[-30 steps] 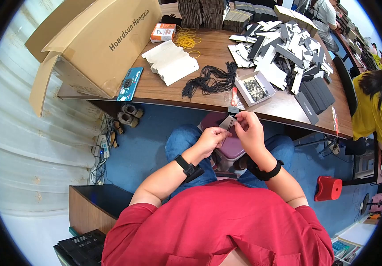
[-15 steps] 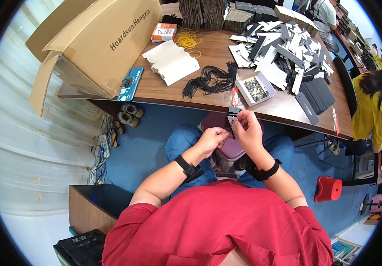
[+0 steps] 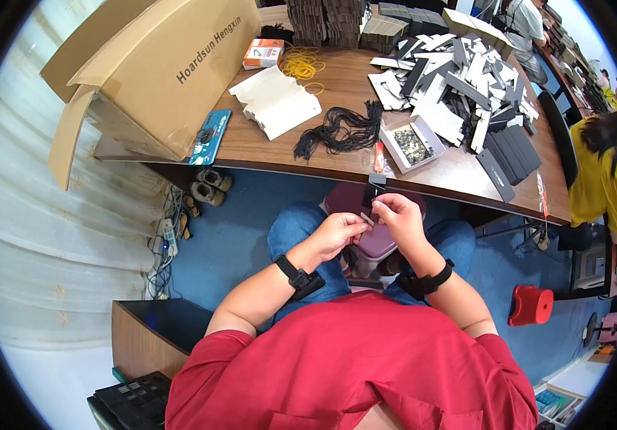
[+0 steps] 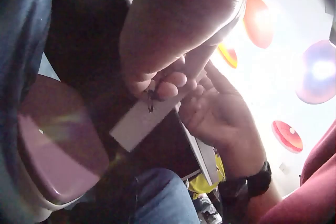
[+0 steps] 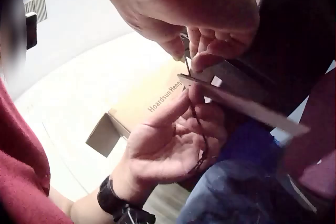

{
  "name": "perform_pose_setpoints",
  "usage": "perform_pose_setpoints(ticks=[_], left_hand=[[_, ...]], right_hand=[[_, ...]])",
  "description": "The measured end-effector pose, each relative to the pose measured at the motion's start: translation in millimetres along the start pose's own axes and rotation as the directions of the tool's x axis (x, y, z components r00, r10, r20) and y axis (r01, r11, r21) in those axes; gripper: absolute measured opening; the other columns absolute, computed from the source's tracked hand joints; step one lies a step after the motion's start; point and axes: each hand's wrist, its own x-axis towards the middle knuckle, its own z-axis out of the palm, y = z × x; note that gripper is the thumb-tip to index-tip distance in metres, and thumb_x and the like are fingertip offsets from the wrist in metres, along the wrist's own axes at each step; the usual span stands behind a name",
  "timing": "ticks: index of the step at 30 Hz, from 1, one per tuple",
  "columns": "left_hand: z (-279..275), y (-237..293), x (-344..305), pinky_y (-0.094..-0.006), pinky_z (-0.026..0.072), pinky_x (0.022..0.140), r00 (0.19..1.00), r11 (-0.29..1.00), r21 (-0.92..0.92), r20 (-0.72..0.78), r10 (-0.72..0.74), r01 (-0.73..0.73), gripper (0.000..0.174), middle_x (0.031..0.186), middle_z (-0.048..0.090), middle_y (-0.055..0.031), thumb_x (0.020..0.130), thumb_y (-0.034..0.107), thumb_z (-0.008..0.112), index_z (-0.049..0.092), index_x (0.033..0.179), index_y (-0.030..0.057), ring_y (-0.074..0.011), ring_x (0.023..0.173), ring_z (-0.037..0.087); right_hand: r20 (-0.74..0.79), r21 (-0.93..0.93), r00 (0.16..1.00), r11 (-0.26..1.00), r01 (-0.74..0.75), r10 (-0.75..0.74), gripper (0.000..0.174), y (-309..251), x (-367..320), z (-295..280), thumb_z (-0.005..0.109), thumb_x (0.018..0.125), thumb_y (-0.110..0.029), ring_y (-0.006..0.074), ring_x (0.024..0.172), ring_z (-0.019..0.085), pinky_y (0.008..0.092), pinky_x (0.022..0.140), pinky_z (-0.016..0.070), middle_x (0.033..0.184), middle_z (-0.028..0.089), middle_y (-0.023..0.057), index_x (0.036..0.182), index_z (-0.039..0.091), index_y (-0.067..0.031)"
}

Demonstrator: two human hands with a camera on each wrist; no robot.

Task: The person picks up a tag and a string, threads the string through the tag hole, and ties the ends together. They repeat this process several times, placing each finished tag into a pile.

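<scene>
My left hand pinches a narrow light strip by one end, thumb and finger on it. A dark cord hangs from the strip across the left palm. My right hand, close beside it, pinches a thin metal piece that touches the strip's end in the right wrist view. A small dark looped piece lies against the strip. The fingertips hide part of the contact. Behind the hands, a dark piece is at the table edge.
On the table are a bundle of black cords, an open box of small metal parts, a heap of black and white strips and a large carton. A purple stool stands below the hands.
Both hands have come slightly lower, towards the body. The light strip, raised beside the right fingers before, now shows smaller between the two hands, near the left fingertips.
</scene>
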Motion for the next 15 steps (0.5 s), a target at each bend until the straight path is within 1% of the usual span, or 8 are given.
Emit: perform_pose_setpoints(ticks=[1,4,7,9,10,12,13,15], left_hand=[[0,1,1,-0.0225,0.0445,0.069,1.000,1.000,0.024,0.002,0.007,-0.007,0.013,0.085,0.062,0.0001,0.091,0.015,0.059,0.065,0.095,0.0040,-0.0072,0.074,0.053],[2,5,-3,-0.0222,0.0454,0.074,0.999,1.000,0.017,-0.035,0.000,0.001,0.013,0.089,0.063,-0.0005,0.091,0.015,0.059,0.065,0.095,0.0040,-0.0077,0.081,0.056],[5,14,-11,-0.0195,0.0441,0.065,0.993,0.999,0.034,-0.113,0.026,-0.022,0.015,0.077,0.061,0.0014,0.091,0.017,0.060,0.066,0.092,0.0034,-0.0064,0.069,0.054],[5,22,-17,-0.0203,0.0466,0.066,0.994,0.999,0.041,-0.109,-0.021,0.025,0.015,0.077,0.062,0.0002,0.091,0.017,0.060,0.066,0.093,0.0032,-0.0073,0.071,0.057],[4,26,-20,-0.0207,0.0478,0.067,0.993,0.998,0.045,-0.106,-0.044,0.049,0.015,0.077,0.062,-0.0004,0.091,0.017,0.060,0.066,0.093,0.0031,-0.0078,0.072,0.059],[0,28,-22,-0.0229,0.0513,0.067,0.996,0.997,0.071,-0.087,-0.025,0.032,0.015,0.079,0.064,-0.0030,0.091,0.016,0.060,0.064,0.094,0.0017,-0.0106,0.074,0.062],[-2,30,-22,-0.0240,0.0530,0.068,0.997,0.996,0.083,-0.078,-0.016,0.022,0.015,0.080,0.064,-0.0043,0.091,0.015,0.059,0.063,0.094,0.0010,-0.0120,0.075,0.064],[-1,38,-25,-0.0235,0.0527,0.067,0.995,0.994,0.104,-0.100,-0.016,0.026,0.015,0.079,0.064,-0.0039,0.091,0.016,0.060,0.063,0.093,0.0011,-0.0117,0.075,0.064]], right_hand=[[0.016,-0.016,1.000,1.000,0.006,-0.005,0.013,1,4,-1,0.065,0.085,-0.009,0.0059,0.059,0.055,0.0205,0.053,0.0438,0.070,0.062,0.0018,0.091,0.064,0.0010],[-0.047,0.018,0.998,0.999,-0.031,0.032,0.008,-9,2,2,0.065,0.084,-0.007,0.0050,0.055,0.052,0.0204,0.050,0.0422,0.066,0.060,0.0001,0.085,0.064,0.0003],[-0.092,-0.076,0.992,0.994,0.081,-0.088,0.008,-7,-2,1,0.061,0.086,-0.009,0.0055,0.052,0.050,0.0206,0.048,0.0398,0.065,0.058,-0.0002,0.082,0.061,-0.0022],[-0.050,0.213,0.995,0.974,-0.073,0.085,0.010,-19,-6,0,0.058,0.087,-0.011,0.0065,0.051,0.048,0.0209,0.047,0.0373,0.069,0.058,0.0007,0.080,0.059,-0.0044],[-0.012,0.349,0.986,0.925,-0.151,0.165,0.012,-25,-7,-1,0.056,0.088,-0.013,0.0070,0.050,0.046,0.0210,0.046,0.0360,0.071,0.057,0.0011,0.079,0.057,-0.0055],[0.234,0.641,0.922,0.664,-0.385,0.309,0.012,-27,-4,-12,0.053,0.087,-0.015,0.0082,0.049,0.043,0.0215,0.045,0.0337,0.077,0.057,0.0023,0.079,0.056,-0.0070],[0.369,0.726,0.867,0.480,-0.493,0.334,0.012,-28,-2,-19,0.052,0.087,-0.016,0.0088,0.049,0.041,0.0217,0.045,0.0326,0.080,0.057,0.0029,0.079,0.056,-0.0077],[0.469,0.764,0.810,0.298,-0.572,0.351,0.010,-31,-1,-27,0.052,0.084,-0.016,0.0096,0.051,0.038,0.0222,0.046,0.0325,0.083,0.057,0.0032,0.079,0.057,-0.0079]])
